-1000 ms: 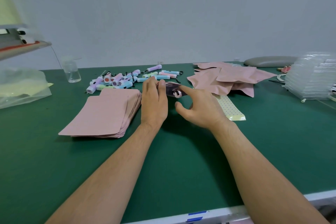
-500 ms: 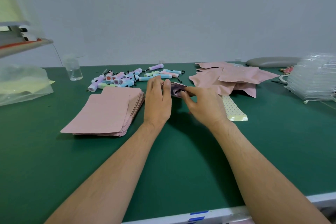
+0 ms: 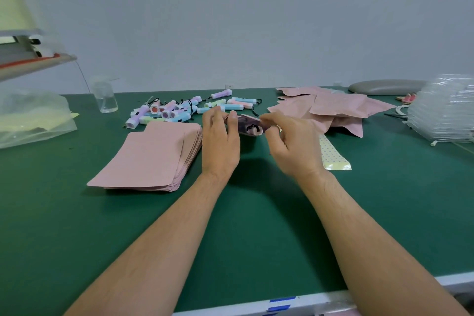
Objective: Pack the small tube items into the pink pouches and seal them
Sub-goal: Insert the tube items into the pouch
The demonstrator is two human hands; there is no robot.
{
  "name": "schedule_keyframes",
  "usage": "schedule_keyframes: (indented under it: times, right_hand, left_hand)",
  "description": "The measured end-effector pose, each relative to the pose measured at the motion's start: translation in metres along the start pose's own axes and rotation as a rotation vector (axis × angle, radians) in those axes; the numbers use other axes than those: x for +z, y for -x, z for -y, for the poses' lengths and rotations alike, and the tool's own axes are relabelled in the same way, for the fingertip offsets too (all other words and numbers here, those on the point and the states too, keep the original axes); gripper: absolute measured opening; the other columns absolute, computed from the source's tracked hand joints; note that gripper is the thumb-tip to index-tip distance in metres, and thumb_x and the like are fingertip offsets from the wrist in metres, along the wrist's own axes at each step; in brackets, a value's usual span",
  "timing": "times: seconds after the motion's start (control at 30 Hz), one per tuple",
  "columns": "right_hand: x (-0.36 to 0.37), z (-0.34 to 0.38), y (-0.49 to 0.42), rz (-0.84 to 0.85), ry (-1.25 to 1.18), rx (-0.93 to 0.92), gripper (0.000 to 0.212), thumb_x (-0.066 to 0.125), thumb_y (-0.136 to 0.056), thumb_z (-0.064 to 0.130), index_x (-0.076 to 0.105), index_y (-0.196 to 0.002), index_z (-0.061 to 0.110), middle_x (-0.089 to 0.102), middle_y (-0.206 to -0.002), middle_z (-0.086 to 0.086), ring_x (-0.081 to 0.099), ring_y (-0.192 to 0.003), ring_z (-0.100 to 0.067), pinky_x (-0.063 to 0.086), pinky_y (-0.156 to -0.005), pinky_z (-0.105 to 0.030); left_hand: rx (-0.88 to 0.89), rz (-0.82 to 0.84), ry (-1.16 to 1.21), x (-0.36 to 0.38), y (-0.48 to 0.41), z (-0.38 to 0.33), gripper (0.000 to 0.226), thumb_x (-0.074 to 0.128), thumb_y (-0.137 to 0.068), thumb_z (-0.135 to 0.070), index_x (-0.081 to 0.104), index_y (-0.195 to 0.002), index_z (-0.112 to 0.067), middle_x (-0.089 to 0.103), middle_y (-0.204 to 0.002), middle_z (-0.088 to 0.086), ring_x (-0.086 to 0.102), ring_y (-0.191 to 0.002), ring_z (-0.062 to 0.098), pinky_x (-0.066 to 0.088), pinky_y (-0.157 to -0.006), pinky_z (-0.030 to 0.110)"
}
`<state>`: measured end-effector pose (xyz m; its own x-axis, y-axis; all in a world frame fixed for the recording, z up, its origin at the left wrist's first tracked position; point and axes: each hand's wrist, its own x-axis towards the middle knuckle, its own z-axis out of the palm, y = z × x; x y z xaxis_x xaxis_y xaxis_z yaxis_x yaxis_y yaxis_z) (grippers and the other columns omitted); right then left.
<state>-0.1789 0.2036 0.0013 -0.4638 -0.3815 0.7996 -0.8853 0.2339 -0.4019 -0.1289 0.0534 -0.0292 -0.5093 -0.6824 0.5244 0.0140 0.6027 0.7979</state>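
Both hands hold one pink pouch [image 3: 246, 122] above the green table [image 3: 256, 213], its mouth facing me. Inside the open mouth a small tube [image 3: 252, 130] with a black cord shows. My left hand [image 3: 220, 141] grips the pouch's left edge, thumb on top. My right hand [image 3: 292, 146] pinches the right edge of the mouth. A flat stack of pink pouches [image 3: 151, 159] lies left of my left hand. Several loose pastel tubes [image 3: 179, 110] lie behind it. A heap of filled pink pouches [image 3: 331, 110] sits at the back right.
A clear cup [image 3: 105, 100] stands at the back left, near a plastic bag [image 3: 30, 120]. A dotted yellow strip [image 3: 332, 156] lies beside my right wrist. Stacked clear trays [image 3: 443, 113] and a grey pad [image 3: 384, 87] fill the far right. The table's white front edge [image 3: 282, 303] is close.
Both hands lifted the pouch off the table and drew nearer each other. My right hand went from spread fingers to a pinch on the pouch's mouth.
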Motion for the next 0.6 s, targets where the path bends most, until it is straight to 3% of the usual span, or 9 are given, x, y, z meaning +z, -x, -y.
schedule_keyframes:
  times: [0.07, 0.13, 0.23, 0.3, 0.37, 0.5, 0.6]
  right_hand:
    - [0.000, 0.000, 0.000, -0.062, 0.008, -0.075, 0.036, 0.041, -0.085, 0.025, 0.075, -0.091, 0.015, 0.057, -0.065, 0.018, 0.050, -0.059, -0.009, 0.050, -0.057, -0.037]
    - [0.001, 0.001, 0.001, -0.070, 0.045, -0.118, 0.028, 0.044, -0.085, 0.025, 0.071, -0.082, 0.016, 0.051, -0.060, 0.020, 0.044, -0.056, -0.007, 0.046, -0.053, -0.035]
    - [0.006, 0.003, 0.002, 0.072, 0.173, -0.099, 0.027, 0.045, -0.086, 0.031, 0.068, -0.085, 0.018, 0.065, -0.067, 0.010, 0.050, -0.056, -0.012, 0.047, -0.055, -0.036]
    - [0.009, 0.005, 0.003, 0.188, 0.246, -0.066, 0.027, 0.044, -0.087, 0.034, 0.068, -0.092, 0.020, 0.071, -0.076, 0.006, 0.057, -0.062, -0.019, 0.050, -0.057, -0.037]
    - [0.009, 0.007, 0.003, 0.190, 0.251, -0.096, 0.027, 0.046, -0.087, 0.032, 0.069, -0.092, 0.019, 0.071, -0.076, 0.005, 0.058, -0.061, -0.020, 0.050, -0.055, -0.036]
    - [0.006, 0.012, 0.004, 0.013, 0.171, -0.183, 0.022, 0.048, -0.084, 0.025, 0.065, -0.078, 0.014, 0.057, -0.057, 0.006, 0.045, -0.048, -0.018, 0.034, -0.044, -0.030]
    - [0.007, 0.010, 0.003, 0.069, 0.228, -0.180, 0.023, 0.045, -0.083, 0.029, 0.061, -0.075, 0.015, 0.047, -0.056, 0.010, 0.040, -0.047, -0.019, 0.027, -0.045, -0.027]
  left_hand:
    - [0.000, -0.004, 0.001, 0.000, 0.000, 0.000, 0.033, 0.041, -0.113, -0.038, 0.055, -0.103, -0.010, 0.040, -0.128, -0.009, 0.033, -0.106, -0.032, 0.019, -0.081, -0.010]
    - [0.008, -0.005, -0.008, 0.000, 0.000, 0.000, 0.029, 0.041, -0.113, -0.038, 0.052, -0.103, -0.014, 0.041, -0.128, -0.008, 0.038, -0.106, -0.022, 0.021, -0.082, -0.008]
    - [0.048, 0.000, -0.016, -0.001, 0.002, -0.003, 0.019, 0.041, -0.113, -0.038, 0.048, -0.109, -0.022, 0.042, -0.134, -0.008, 0.040, -0.112, -0.007, 0.023, -0.091, -0.007]
    - [0.083, 0.008, -0.038, 0.000, 0.003, -0.002, 0.022, 0.042, -0.113, -0.038, 0.052, -0.113, -0.019, 0.045, -0.139, -0.001, 0.045, -0.124, 0.006, 0.032, -0.104, 0.007]
    - [0.094, 0.011, -0.033, -0.001, 0.004, -0.003, 0.020, 0.042, -0.113, -0.038, 0.051, -0.113, -0.021, 0.045, -0.143, 0.002, 0.046, -0.126, 0.008, 0.039, -0.109, 0.024]
    - [0.095, 0.009, -0.043, -0.002, 0.004, -0.003, 0.029, 0.041, -0.113, -0.039, 0.056, -0.115, -0.015, 0.043, -0.146, 0.000, 0.036, -0.119, -0.006, 0.028, -0.101, 0.011]
    - [0.081, -0.001, -0.032, -0.002, 0.005, -0.005, 0.035, 0.041, -0.113, -0.039, 0.057, -0.126, -0.010, 0.044, -0.142, -0.001, 0.037, -0.110, -0.015, 0.024, -0.089, -0.005]
